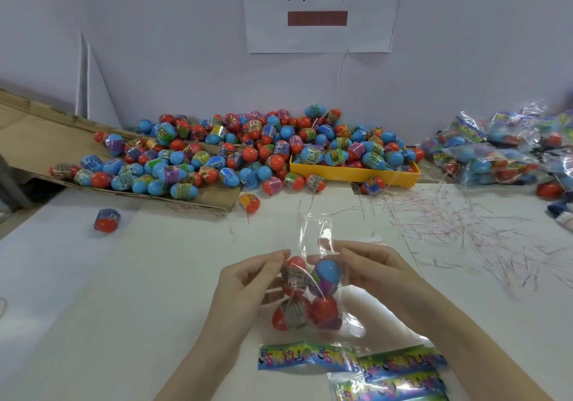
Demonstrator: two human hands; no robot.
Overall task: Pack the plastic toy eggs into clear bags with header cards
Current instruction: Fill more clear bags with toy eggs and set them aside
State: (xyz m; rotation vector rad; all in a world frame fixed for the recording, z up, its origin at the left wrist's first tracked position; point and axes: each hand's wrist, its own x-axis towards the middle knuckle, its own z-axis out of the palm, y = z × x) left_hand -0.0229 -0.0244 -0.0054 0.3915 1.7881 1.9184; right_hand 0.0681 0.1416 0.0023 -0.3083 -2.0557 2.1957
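Nearest the camera, at 6 o'clock, lie colourful printed header cards (350, 360), overlapping flat on the white table (124, 276), some extending out of view at the bottom edge. Directly above them the left hand (248, 279) pinches the left side of a clear bag (313, 292), thumb and fingers curled against the film near a red egg. The right hand (372, 270) grips the bag's right side, its fingers bent round the film beside a blue-and-purple egg. The bag is held just above the table at roughly the centre-bottom of the view, its open end pointing toward 12 o'clock. Four toy eggs (307, 295) show inside it: two in the upper row, two red ones below, touching one another. Moving outward, a single red-and-blue egg (107, 221) lies alone on the table at 9 o'clock. At 11 o'clock a flattened cardboard sheet (37, 131) slopes down to the table and carries part of a large heap of loose eggs (232, 149) in red and blue with printed bands. The heap spreads toward 12 o'clock and spills into a yellow tray (356, 175) at 1 o'clock. At 2 to 3 o'clock a pile of filled bags (496, 152) rests against the wall. Thin red scribble marks (465, 230) cover the table surface at 3 o'clock. A white paper sign (319, 10) with printed characters and a red bar hangs on the wall at 12 o'clock.
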